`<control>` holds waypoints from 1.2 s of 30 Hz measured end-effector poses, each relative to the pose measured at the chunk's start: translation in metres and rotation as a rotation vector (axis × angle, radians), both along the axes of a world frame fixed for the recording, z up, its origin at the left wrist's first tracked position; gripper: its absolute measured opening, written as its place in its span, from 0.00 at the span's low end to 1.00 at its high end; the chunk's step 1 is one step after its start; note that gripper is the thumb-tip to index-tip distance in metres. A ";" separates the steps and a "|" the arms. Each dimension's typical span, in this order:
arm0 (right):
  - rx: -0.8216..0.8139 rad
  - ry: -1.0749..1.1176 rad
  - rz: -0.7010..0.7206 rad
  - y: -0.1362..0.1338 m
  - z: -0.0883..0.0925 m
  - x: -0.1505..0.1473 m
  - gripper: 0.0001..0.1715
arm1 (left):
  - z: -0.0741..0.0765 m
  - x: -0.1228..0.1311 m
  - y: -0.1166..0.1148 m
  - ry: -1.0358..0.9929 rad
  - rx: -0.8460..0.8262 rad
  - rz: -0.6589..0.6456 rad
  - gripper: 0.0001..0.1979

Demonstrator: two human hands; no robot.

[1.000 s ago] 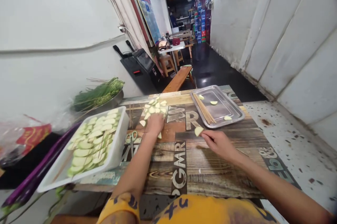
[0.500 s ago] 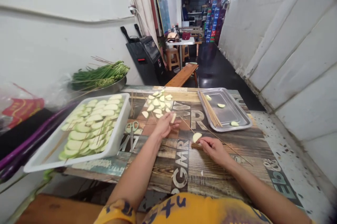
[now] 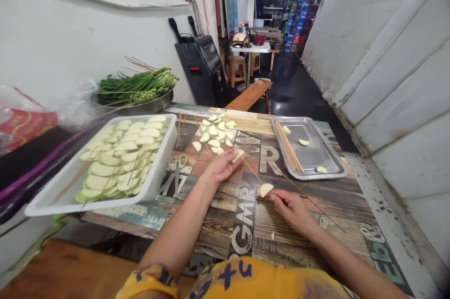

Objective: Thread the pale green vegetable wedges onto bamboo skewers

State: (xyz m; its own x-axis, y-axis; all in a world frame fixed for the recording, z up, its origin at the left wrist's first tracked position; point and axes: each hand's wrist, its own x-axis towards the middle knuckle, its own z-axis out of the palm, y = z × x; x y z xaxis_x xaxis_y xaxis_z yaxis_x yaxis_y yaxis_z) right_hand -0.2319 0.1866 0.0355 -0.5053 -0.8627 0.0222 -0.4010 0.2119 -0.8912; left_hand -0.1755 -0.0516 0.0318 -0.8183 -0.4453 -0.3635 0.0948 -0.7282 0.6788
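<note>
My left hand (image 3: 222, 166) pinches a half-round, pale vegetable slice (image 3: 238, 155) with green skin. Its face is beside the tip of a thin wooden skewer (image 3: 253, 170); whether the tip touches or enters it I cannot tell. My right hand (image 3: 288, 206) is closed on the skewer's lower part, next to a threaded slice (image 3: 266, 190). Beyond my left hand lies a loose pile of similar slices (image 3: 213, 132). On the left, a white plastic tub (image 3: 162, 168) holds many slices, some on skewers. A metal tray (image 3: 318, 149) on the right carries a bundle of skewers (image 3: 288, 146) and a few slices.
Green-handled scissors (image 3: 178, 170) lie between the tub and my left forearm. A metal bowl (image 3: 154, 103) of green stalks stands at the back left. Another skewer (image 3: 311, 201) lies beyond my right hand. A wooden bench (image 3: 250, 95) stands past the patterned table (image 3: 281, 231).
My left hand has brought its slice closer to the skewer tip, and the gap between them has narrowed. My right hand keeps its grip. The camera view has shifted slightly.
</note>
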 end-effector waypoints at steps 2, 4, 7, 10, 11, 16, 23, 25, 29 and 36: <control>0.005 0.012 0.009 0.001 -0.001 0.000 0.18 | 0.001 0.000 0.001 -0.024 0.057 0.001 0.07; 0.015 0.020 0.017 0.001 -0.001 0.000 0.18 | 0.002 0.000 0.003 -0.053 0.089 0.008 0.07; 0.027 0.036 0.023 0.000 -0.001 0.000 0.19 | 0.004 -0.001 0.004 -0.090 0.114 0.035 0.06; 0.044 0.037 0.019 0.000 -0.001 0.000 0.19 | 0.004 -0.002 0.005 -0.102 0.125 0.045 0.06; 0.050 0.034 0.017 0.000 -0.001 0.000 0.19 | 0.005 -0.002 0.005 -0.103 0.126 0.045 0.05; 0.053 0.036 0.024 0.000 -0.001 0.001 0.19 | 0.006 -0.002 0.005 -0.115 0.106 0.066 0.05; 0.058 0.023 0.019 0.000 0.001 0.002 0.20 | 0.011 0.000 0.010 -0.118 0.008 0.069 0.05; 0.055 0.014 0.015 0.000 0.000 0.003 0.20 | 0.012 0.000 0.012 -0.112 -0.019 0.078 0.04; 0.050 0.006 0.002 -0.001 0.002 0.004 0.20 | 0.014 0.001 0.015 -0.107 -0.050 0.071 0.03; 0.027 -0.072 -0.023 -0.003 0.003 0.010 0.20 | 0.014 -0.001 0.020 -0.115 0.001 0.067 0.01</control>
